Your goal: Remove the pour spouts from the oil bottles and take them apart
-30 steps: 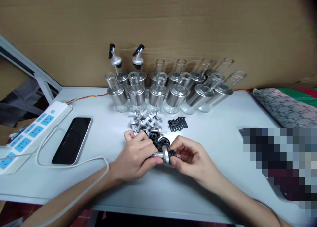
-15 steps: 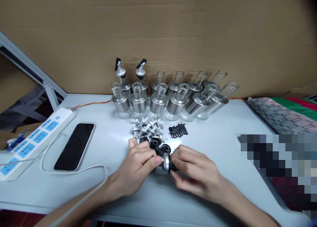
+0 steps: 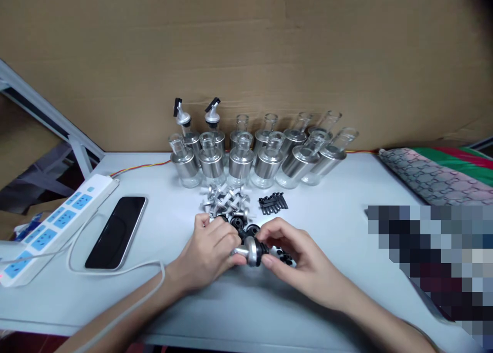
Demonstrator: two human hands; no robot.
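A silver bottle pourer [image 3: 251,252] with a black ribbed stopper lies level between my hands, close above the table. My left hand [image 3: 208,247] is closed on its narrow metal spout. On the right, the thumb and fingers of my right hand [image 3: 308,260] pinch the black stopper end. Black stopper parts [image 3: 238,223] lie just beyond my fingers, partly hidden by them. Behind these is a heap of silver pourer tops [image 3: 227,201], beside a row of small black flip caps [image 3: 273,203]. Small black pieces [image 3: 284,255] show under my right hand.
Two rows of glass bottles with metal sleeves [image 3: 241,165] stand at the back; two carry fitted pourers [image 3: 212,116]. To the left are a phone [image 3: 116,233], a white power strip [image 3: 57,224] and a white cable [image 3: 134,271]. Patterned fabric [image 3: 435,175] lies at right.
My right hand has opened its grip somewhat, and its thumb now shows at the stopper. More of the metal spout is visible in my left hand. The view has shifted slightly.
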